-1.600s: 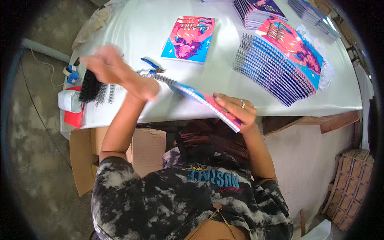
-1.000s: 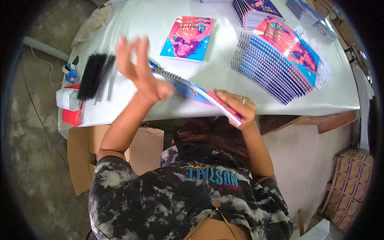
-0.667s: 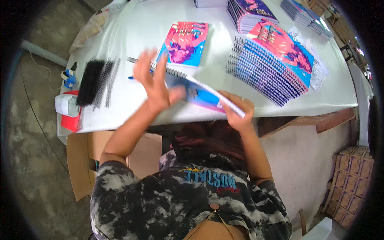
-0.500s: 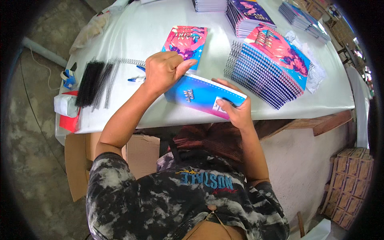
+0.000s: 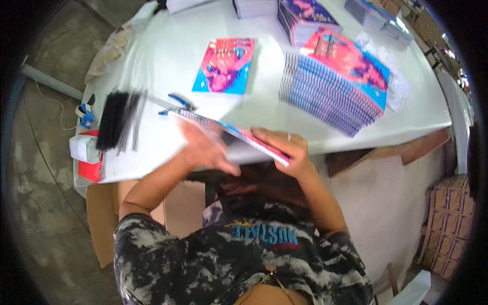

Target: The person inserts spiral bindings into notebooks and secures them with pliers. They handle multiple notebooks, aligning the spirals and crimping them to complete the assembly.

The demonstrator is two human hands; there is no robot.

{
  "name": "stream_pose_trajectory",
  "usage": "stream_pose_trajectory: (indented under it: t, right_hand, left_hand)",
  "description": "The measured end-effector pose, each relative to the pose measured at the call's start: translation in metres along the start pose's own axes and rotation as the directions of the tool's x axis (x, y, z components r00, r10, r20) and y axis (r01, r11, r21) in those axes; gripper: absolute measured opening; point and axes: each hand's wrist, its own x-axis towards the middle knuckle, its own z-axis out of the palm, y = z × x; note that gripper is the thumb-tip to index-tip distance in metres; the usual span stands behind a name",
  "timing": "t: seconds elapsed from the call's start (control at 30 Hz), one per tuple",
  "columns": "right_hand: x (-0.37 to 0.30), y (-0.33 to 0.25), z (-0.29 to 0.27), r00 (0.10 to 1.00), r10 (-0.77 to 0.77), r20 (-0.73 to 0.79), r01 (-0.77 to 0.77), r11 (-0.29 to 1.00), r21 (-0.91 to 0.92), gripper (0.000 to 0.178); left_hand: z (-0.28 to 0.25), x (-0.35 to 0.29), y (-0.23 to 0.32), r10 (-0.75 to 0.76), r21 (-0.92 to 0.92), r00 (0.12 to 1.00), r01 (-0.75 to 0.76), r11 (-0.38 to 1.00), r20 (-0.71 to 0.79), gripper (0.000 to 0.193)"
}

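My right hand (image 5: 288, 150) grips a thin notebook (image 5: 254, 141) by its right end, thumb and fingers on either side. The notebook is tilted nearly edge-on, so only a strip of its colourful cover and pale page edge shows. A wire coil (image 5: 170, 105) sticks out from its left end toward the upper left. Just below that end, my left hand (image 5: 207, 148) is blurred, with thumb and fingers apart and nothing visibly in it. Blue-handled pliers (image 5: 180, 101) lie behind the coil. Beyond them a pink and blue notebook cover (image 5: 224, 66) lies flat.
A fanned stack of coil-bound notebooks (image 5: 335, 84) stands at right, with more stacks (image 5: 308, 20) behind. Dark wire coils (image 5: 118, 119) lie at left, near a blue tape dispenser (image 5: 87, 116) and a white packet (image 5: 85, 148). A cardboard box (image 5: 184, 206) sits below the table edge.
The notebook has turned from showing its blue back to nearly edge-on. My left hand has moved down from its top edge, and its fist has opened. My right hand has lowered slightly, still holding.
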Motion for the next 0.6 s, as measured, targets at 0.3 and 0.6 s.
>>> stream_pose_trajectory:
  t: [0.3, 0.6]
  right_hand:
    - [-0.003, 0.001, 0.008, 0.997, -0.076, 0.032, 0.077, 0.996, -0.040, 0.035]
    - [-0.012, -0.003, 0.011, 0.995, -0.094, 0.022, 0.096, 0.992, -0.082, 0.030]
  left_hand:
    - [-0.023, 0.018, 0.052, 0.025, -0.318, 0.619, 0.368, 0.874, 0.785, 0.096]
    - [-0.011, 0.036, 0.056, -0.217, -0.298, 0.975, 0.220, 0.929, 0.044, 0.090]
